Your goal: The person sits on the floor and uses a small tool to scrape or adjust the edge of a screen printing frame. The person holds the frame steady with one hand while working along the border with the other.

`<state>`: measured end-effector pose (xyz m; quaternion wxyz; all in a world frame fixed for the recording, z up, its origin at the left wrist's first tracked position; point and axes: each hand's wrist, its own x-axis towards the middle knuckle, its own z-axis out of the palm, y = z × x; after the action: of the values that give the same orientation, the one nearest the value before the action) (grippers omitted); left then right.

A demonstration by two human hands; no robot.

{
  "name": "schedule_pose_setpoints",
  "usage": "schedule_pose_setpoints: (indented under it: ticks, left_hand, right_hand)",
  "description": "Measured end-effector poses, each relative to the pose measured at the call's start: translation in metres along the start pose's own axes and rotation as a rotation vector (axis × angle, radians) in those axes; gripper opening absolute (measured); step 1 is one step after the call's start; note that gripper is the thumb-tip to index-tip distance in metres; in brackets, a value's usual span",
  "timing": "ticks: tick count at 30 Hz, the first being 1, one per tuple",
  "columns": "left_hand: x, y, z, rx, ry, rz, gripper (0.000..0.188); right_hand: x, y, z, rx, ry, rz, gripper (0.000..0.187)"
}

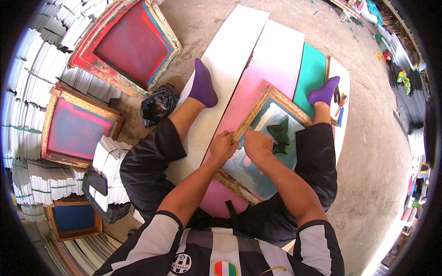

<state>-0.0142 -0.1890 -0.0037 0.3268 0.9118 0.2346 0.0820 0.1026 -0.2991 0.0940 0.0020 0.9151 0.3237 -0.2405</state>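
A wooden screen-printing frame [291, 105] with paint-smeared blue-grey mesh lies tilted between my legs. My left hand [223, 147] is closed around its left wooden edge. Right beside it, my right hand [258, 143] is curled into a fist over the same edge and part of the mesh; its fingertips are turned away, so whatever they pinch is hidden. A crumpled dark green cloth-like piece [279, 132] rests on the mesh just right of my right hand.
White, pink and teal boards [301, 76] lie beneath the frame and my purple-socked feet. Hand tools [340, 108] sit beside my right foot. To the left are more screen frames [78, 124], a black plastic bag [159, 105] and strapped stacks of white sheets [39, 89].
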Motion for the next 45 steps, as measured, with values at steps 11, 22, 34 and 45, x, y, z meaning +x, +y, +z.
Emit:
schedule_pose_setpoints:
  ticks: [11, 22, 34, 45]
  left_hand:
    - [0.003, 0.006, -0.004, 0.018, -0.069, -0.045, 0.042]
    - [-0.001, 0.000, -0.007, 0.012, -0.054, -0.028, 0.045]
    - [0.001, 0.007, -0.008, 0.021, -0.082, -0.037, 0.046]
    - [-0.001, 0.006, -0.008, -0.039, -0.029, -0.009, 0.048]
  right_hand:
    - [-0.006, 0.044, 0.020, 0.290, 0.003, -0.048, 0.039]
    - [-0.006, 0.047, 0.007, 0.324, -0.048, -0.007, 0.043]
    - [0.010, 0.071, 0.039, 0.480, 0.163, -0.122, 0.041]
    - [-0.007, 0.051, 0.014, 0.213, 0.102, -0.059, 0.040]
